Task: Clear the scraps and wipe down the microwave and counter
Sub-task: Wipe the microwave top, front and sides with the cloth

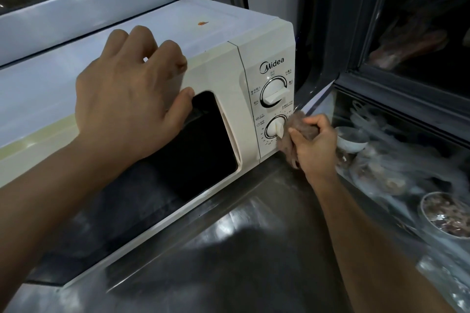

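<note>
A cream microwave [254, 40] with a dark door window stands on a steel counter [241, 249]. My left hand [132, 99] rests on the top front edge of its door, fingers curled over the top and thumb at the window's upper rim. My right hand [314, 145] grips a bunched brownish-grey cloth [296, 123] and presses it against the control panel, right beside the lower dial [274, 129]. The upper dial [273, 93] is uncovered. A small orange speck [202, 23] lies on the microwave's top.
To the right stands a dark glass-fronted display case [407, 99] holding a white bowl [352, 138], plastic-wrapped dishes and a bowl of dark food [447, 216]. A steel wall panel [89, 7] runs behind the microwave. The counter's front reflects light.
</note>
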Demonstrator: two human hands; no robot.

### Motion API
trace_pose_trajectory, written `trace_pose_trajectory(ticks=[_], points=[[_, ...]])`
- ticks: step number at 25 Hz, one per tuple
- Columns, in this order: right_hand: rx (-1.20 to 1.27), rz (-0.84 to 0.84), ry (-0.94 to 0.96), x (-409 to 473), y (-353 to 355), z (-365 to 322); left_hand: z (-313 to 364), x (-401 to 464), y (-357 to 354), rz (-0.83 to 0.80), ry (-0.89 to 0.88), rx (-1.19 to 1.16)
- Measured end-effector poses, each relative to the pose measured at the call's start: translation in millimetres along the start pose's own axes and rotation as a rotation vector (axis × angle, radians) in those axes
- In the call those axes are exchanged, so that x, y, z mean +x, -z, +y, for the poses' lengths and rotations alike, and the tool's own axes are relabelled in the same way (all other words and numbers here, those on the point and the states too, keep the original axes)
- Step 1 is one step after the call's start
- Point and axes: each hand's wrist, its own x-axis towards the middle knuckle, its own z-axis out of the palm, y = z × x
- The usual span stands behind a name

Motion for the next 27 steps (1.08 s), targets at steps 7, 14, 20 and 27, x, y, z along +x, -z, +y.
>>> trace_pose_trajectory(ticks=[7, 14, 20, 27], points=[[0.067, 0.09, -0.297, -43.7, -28.0, -6.5, 1.2, 0.6, 0.8, -0.001, -0.003, -0.001], [0.187, -0.023, -0.398, -78.9, -49.5, -9.7, 0.5, -0.3, 1.3, -0.008, -0.017, 0.016], [0.203, 0.093, -0.424, -33.1, -31.6, 0.3, 1.9, 1.0, 0.1, 0.001, -0.027, 0.017], [0.259, -0.147, -0.417, -108.7, -71.6, -18.7, -0.9, 1.0, 0.2, -0.027, -0.02, -0.012]])
